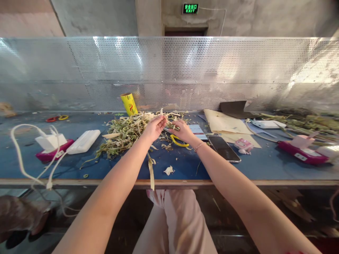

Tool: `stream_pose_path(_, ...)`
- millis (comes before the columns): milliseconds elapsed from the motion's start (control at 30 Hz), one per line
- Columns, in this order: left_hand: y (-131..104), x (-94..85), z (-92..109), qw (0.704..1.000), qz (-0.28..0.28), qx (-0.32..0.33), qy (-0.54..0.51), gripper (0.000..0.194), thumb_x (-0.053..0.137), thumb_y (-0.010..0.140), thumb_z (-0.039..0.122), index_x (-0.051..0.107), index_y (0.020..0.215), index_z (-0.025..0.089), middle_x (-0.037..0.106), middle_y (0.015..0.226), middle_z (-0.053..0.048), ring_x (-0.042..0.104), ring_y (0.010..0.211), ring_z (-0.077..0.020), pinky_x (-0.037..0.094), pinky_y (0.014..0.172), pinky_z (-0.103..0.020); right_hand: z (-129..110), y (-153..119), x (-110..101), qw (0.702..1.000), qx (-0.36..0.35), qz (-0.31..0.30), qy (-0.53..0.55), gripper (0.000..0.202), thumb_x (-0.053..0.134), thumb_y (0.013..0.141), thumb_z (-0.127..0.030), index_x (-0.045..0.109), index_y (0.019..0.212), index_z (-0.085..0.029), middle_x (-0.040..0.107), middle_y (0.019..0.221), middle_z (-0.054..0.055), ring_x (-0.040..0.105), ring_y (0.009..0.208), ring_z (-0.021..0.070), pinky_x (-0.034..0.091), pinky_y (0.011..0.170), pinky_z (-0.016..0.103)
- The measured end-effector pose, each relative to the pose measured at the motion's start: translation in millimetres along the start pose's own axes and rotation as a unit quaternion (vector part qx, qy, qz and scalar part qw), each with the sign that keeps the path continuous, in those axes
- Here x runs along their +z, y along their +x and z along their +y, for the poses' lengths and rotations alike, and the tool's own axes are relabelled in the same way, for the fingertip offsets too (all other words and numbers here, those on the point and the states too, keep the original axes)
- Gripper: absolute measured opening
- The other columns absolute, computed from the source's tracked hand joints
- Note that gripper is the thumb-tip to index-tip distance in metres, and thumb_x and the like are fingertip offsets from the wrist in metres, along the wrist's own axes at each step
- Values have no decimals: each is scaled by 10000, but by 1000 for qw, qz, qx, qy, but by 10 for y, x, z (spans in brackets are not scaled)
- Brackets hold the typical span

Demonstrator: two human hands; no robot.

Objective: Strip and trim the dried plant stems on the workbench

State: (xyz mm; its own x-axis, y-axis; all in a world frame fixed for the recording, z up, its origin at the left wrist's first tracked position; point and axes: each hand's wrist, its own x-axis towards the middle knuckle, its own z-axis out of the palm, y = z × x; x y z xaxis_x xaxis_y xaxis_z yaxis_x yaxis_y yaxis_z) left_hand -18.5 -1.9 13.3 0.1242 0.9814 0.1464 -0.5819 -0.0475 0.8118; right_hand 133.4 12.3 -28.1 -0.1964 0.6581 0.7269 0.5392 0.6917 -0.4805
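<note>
My left hand [156, 127] is closed in a pinch on a pale dried plant strip [161, 111], beside a heap of dried plant stems and leaves [123, 134]. Close on its right, my right hand [182, 131] has its fingers curled together at the heap's edge; what they hold is too small to make out. Just below that hand shows a yellow loop handle [180, 141], which looks like part of a pair of scissors. Small pale scraps [168, 170] and a long dry strip [151, 173] lie nearer the front edge.
A yellow tube [129, 104] stands behind the heap, before a perforated metal screen [185, 70]. On the left are a white power bank [84, 141], a charger [50, 141] and cables. A phone [224, 149], brown paper [225, 121] and a pink case [243, 144] lie right.
</note>
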Motion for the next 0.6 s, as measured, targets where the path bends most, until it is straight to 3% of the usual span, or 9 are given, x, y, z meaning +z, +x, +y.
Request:
stream_pose_path(133, -15, 13, 14, 1000, 13, -4, -15, 63, 585, 737, 141, 616, 683, 132, 647, 677, -6, 582, 611, -44, 471, 638, -160, -41, 1, -24, 999, 36, -29, 15, 133, 535, 742, -304, 557, 695, -181, 578, 734, 44, 541, 751, 166, 438, 728, 320)
stream_pose_path(333, -16, 11, 12, 1000, 10, 3, -7, 36, 605, 721, 140, 618, 691, 125, 638, 652, 1, 579, 584, -38, 466, 608, -154, -138, -7, -44, 981, 142, -73, 112, 96, 449, 771, -273, 474, 722, -194, 569, 670, 2, 569, 614, 129, 451, 626, 284)
stream_pose_path(400, -12, 6, 7, 1000, 11, 5, -1, 22, 616, 710, 147, 619, 695, 130, 641, 657, 5, 575, 575, -38, 462, 596, -156, -143, -6, -35, 984, 131, -58, 107, 58, 483, 744, -247, 472, 762, -193, 576, 714, 8, 570, 626, 123, 453, 635, 280)
stream_pose_path(500, -9, 2, 0, 1000, 5, 10, 10, 33, 627, 699, 167, 624, 698, 134, 642, 658, 8, 570, 569, -39, 457, 594, -159, -137, -2, -28, 993, 91, -26, 73, 191, 561, 696, -260, 499, 861, -187, 584, 781, 26, 556, 663, 126, 454, 664, 285)
stream_pose_path(600, -8, 6, -14, 1000, -2, 11, 29, 49, 652, 670, 173, 624, 682, 134, 642, 655, 9, 568, 570, -39, 457, 611, -163, -133, 0, -37, 995, 71, -23, 61, 178, 541, 721, -295, 531, 857, -180, 593, 806, 44, 555, 697, 133, 453, 679, 287)
